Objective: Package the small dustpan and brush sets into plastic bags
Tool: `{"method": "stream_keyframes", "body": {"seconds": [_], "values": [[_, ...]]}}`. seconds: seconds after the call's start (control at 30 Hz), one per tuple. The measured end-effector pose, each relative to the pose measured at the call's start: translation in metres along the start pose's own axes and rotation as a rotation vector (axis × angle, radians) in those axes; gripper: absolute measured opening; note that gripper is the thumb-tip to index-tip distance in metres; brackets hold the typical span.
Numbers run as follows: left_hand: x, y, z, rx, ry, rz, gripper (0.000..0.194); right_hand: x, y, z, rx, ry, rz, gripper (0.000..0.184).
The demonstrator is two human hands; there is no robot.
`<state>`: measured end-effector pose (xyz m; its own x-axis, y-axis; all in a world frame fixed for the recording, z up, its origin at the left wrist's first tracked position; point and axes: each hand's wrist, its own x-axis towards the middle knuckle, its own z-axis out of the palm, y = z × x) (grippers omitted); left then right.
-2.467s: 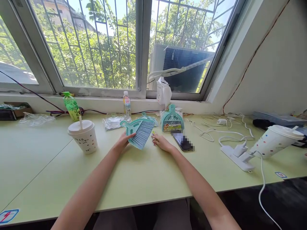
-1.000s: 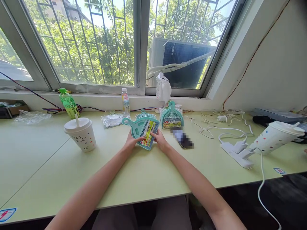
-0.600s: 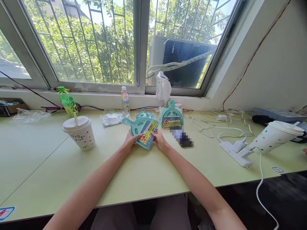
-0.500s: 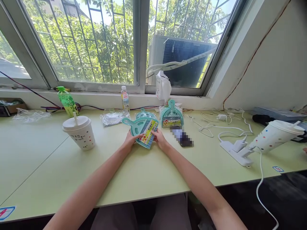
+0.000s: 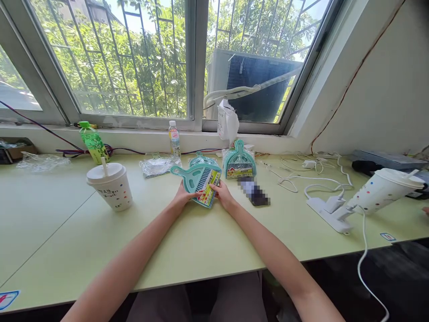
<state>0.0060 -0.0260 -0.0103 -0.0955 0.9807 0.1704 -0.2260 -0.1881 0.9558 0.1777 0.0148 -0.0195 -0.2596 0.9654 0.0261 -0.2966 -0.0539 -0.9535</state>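
Between my hands is a mint-green mini dustpan and brush set (image 5: pixel 196 179), tilted, its handle pointing to the upper left. A yellow printed label covers part of the brush bristles. My left hand (image 5: pixel 182 197) grips the lower left edge, its thumb lying across the front. At the right edge, my right hand (image 5: pixel 222 194) is closed on the set near the label; the fingers behind are hidden. Just beyond it lies another green set (image 5: pixel 203 159) in clear wrapping, partly covered. A further wrapped dustpan set (image 5: pixel 239 162) stands to the right, near a pixelated phone (image 5: pixel 254 191).
A lidded cup (image 5: pixel 110 187) with a straw and a green bottle (image 5: pixel 94 142) stand left. A small bottle (image 5: pixel 174 139) and flat plastic packets (image 5: pixel 158 167) are at the back. Right are a power strip (image 5: pixel 328 215), white cables and a tilted cup (image 5: pixel 385 190).
Almost nothing differs. The view has shifted very slightly, and both hands keep hold of the dustpan set in the same place.
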Motion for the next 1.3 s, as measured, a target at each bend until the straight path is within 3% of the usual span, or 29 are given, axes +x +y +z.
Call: {"method": "stream_keyframes", "body": {"seconds": [0.27, 0.5, 0.73, 1.0, 1.3], "values": [[-0.001, 0.002, 0.0, 0.07, -0.022, -0.041, 0.084, 0.001, 0.001, 0.001, -0.05, 0.071, 0.007, 0.041], [-0.005, 0.007, 0.001, 0.024, -0.074, -0.178, 0.07, -0.001, -0.003, 0.001, -0.045, 0.076, 0.009, 0.045], [-0.005, 0.008, 0.003, -0.016, -0.036, -0.155, 0.072, 0.0, -0.002, 0.002, -0.065, 0.062, -0.003, 0.045], [-0.004, 0.006, 0.001, -0.034, -0.081, -0.136, 0.072, 0.0, 0.0, 0.002, -0.093, 0.069, -0.001, 0.043], [-0.001, 0.003, -0.006, 0.004, -0.028, -0.131, 0.079, -0.002, -0.006, 0.0, -0.074, -0.093, -0.027, 0.042]]}}
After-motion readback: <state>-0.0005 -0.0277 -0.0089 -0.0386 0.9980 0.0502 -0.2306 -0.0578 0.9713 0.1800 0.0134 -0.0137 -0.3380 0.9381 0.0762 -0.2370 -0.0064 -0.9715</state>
